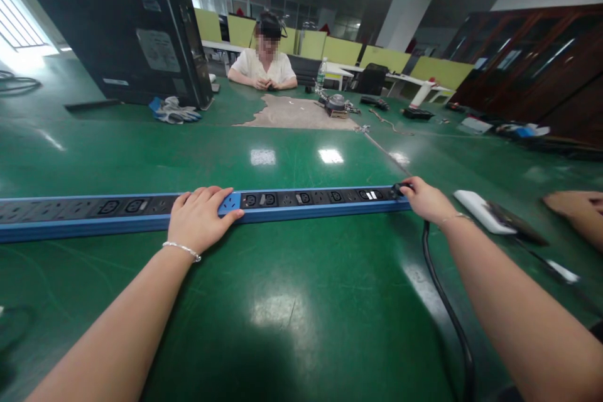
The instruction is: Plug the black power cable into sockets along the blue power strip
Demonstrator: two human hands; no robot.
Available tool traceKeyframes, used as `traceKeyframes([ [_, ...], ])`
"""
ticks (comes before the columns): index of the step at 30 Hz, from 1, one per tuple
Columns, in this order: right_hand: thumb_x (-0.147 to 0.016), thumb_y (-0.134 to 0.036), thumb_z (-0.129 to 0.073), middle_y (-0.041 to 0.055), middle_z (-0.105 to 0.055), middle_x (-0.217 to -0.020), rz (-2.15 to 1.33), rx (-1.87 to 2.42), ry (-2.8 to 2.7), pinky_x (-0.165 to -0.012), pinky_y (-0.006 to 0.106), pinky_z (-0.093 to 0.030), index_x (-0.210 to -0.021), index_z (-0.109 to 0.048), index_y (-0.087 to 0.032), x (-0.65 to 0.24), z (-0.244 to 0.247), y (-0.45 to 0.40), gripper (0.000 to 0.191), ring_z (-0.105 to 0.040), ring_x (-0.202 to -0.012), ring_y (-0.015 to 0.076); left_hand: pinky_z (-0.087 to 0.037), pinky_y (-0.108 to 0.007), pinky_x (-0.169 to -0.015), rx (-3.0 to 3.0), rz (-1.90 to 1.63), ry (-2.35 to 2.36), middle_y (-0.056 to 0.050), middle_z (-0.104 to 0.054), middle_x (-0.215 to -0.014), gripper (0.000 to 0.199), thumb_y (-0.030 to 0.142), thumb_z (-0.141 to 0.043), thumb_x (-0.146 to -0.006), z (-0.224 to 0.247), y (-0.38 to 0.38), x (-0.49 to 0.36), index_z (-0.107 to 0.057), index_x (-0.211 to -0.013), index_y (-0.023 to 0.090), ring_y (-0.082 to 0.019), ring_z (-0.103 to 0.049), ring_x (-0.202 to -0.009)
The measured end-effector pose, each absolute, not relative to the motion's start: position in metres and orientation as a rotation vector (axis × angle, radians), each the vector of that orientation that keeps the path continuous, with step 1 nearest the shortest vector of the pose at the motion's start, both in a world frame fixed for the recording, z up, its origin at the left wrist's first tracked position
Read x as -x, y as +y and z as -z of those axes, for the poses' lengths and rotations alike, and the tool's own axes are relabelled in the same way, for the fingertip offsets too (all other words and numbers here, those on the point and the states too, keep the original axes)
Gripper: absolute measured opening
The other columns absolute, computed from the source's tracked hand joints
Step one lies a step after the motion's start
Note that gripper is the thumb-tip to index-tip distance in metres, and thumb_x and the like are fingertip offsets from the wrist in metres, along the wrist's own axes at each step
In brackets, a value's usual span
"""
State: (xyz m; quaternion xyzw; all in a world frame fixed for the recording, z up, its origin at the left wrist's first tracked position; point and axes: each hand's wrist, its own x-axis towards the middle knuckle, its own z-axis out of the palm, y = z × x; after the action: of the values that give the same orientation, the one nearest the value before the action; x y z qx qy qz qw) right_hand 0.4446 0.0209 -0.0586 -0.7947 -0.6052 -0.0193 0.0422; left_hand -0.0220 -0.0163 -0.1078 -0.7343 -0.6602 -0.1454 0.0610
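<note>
A long blue power strip (306, 198) with black socket faces lies across the green table in front of me. Its left end runs out of view. My left hand (198, 218) is closed over it, fingers on top and thumb along the near side by a blue socket. At the right end, my right hand (425, 200) pinches a black plug (400, 190) right against the last socket area. How far the plug sits in is hidden by the fingers. From under that hand a thick black cable (438, 279) curves down toward me.
A black computer case (151, 44) stands far left with gloves (175, 110) beside it. Across the table (301, 157) sits a person (264, 66). Right of me are a white box-like item (483, 211) and another person's hand (572, 204). A bottle (321, 73) stands behind.
</note>
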Motion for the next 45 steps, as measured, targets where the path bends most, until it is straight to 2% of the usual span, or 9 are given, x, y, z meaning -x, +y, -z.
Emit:
traceKeyframes([
  [19, -0.088, -0.039, -0.031, 0.0141, -0.065, -0.096, 0.119, 2.479, -1.905, -0.070, 0.033, -0.043, -0.116, -0.049, -0.018, -0.427, 0.058, 0.019, 0.040, -0.061, -0.085, 0.0255, -0.030, -0.045, -0.098, 2.212, 0.390, -1.978, -0.007, -0.055, -0.124, 0.056, 0.059, -0.035, -0.080, 0.106, -0.017, 0.022, -0.051, -0.124, 0.026, -0.028, -0.047, -0.116],
  [25, -0.089, -0.038, -0.028, 0.0182, -0.065, -0.094, 0.147, 2.543, -1.883, -0.074, 0.039, -0.043, -0.119, -0.043, -0.015, -0.410, 0.064, 0.018, 0.041, -0.062, -0.086, 0.0292, -0.030, -0.046, -0.098, 2.215, 0.385, -1.964, -0.009, -0.056, -0.123, 0.057, 0.058, -0.034, -0.081, 0.106, -0.017, 0.021, -0.051, -0.123, 0.025, -0.028, -0.046, -0.116],
  [36, -0.088, -0.036, -0.028, 0.0171, -0.065, -0.095, 0.049, 2.534, -1.894, -0.071, 0.034, -0.044, -0.110, -0.051, -0.015, -0.427, 0.059, 0.029, 0.039, -0.062, -0.087, 0.0272, -0.029, -0.045, -0.098, 2.218, 0.400, -1.980, -0.009, -0.055, -0.124, 0.057, 0.058, -0.035, -0.080, 0.105, -0.017, 0.021, -0.051, -0.124, 0.025, -0.028, -0.046, -0.116],
  [45, -0.090, -0.036, -0.024, 0.0166, -0.066, -0.089, 0.064, 2.508, -1.855, -0.072, 0.036, -0.043, -0.117, -0.046, -0.014, -0.420, 0.074, 0.017, 0.041, -0.063, -0.083, 0.0275, -0.030, -0.047, -0.097, 2.240, 0.380, -1.962, -0.010, -0.056, -0.122, 0.061, 0.061, -0.033, -0.080, 0.105, -0.016, 0.023, -0.050, -0.125, 0.023, -0.030, -0.046, -0.115],
])
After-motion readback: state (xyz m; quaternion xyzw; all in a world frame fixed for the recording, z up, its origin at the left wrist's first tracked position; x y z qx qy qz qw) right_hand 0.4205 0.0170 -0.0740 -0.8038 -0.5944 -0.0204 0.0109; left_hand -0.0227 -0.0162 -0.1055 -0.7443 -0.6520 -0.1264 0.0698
